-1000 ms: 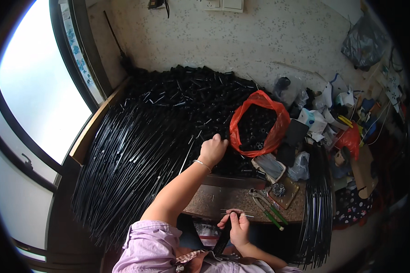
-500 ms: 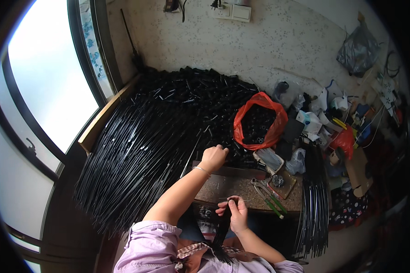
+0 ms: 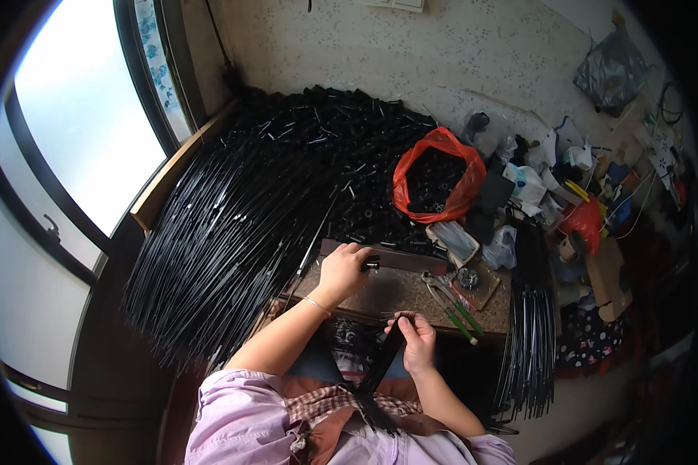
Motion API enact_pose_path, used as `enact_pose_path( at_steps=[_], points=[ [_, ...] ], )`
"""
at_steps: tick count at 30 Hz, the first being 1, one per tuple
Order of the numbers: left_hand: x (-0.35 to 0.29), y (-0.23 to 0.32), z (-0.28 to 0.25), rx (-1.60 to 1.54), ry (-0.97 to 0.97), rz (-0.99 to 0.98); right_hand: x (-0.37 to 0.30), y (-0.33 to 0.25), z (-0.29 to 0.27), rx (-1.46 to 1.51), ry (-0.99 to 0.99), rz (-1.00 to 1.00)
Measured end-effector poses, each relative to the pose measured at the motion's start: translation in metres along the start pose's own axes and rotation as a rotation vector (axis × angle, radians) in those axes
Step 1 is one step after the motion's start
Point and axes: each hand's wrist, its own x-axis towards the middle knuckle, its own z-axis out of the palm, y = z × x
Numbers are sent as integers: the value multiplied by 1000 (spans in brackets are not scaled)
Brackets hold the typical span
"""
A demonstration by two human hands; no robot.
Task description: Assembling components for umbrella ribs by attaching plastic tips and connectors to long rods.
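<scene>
Bench [image 3: 395, 290]: speckled brown top, bare strip just below frame centre. On it: long thin glossy black rods [image 3: 209, 240] fanned at left, heap of short black tubes [image 3: 318, 120] upper centre, green-handled metal pliers [image 3: 457, 318] lower right of centre.

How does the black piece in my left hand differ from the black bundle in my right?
The black piece looks short and stubby; the black bundle is long and narrow. The piece pokes out sideways from your left hand; the bundle slants downward from your right hand. Both are black and held.
</scene>
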Motion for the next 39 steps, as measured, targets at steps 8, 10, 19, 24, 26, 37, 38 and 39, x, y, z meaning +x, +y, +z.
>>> enact_pose_path(
  at_steps=[8, 10, 19, 24, 26, 37, 38, 39],
  points=[
    [-39, -16, 17, 132, -275, 14, 4, 8, 15, -7, -112, 22],
    [-37, -16, 18, 142, -266, 44, 2, 8, 16, -21, -136, -7],
    [-107, 9, 10, -2141, -267, -772, -4, 7, 10, 90, -44, 150],
    [-104, 17, 1, -2237, -235, -724, -9, 24, 38, 11, 3, -68],
    [-103, 12, 1, -2220, -256, -706, -11, 26, 43, 16, 20, -91],
    [-97, 9, 0, -2087, -323, -662, -8, 20, 39, 81, 25, -16],
    [-98, 8, 2, -2104, -309, -688, -8, 21, 38, 88, 17, -3],
    [-97, 8, 2, -2121, -299, -713, -8, 22, 38, 90, 16, -7]
  ],
)
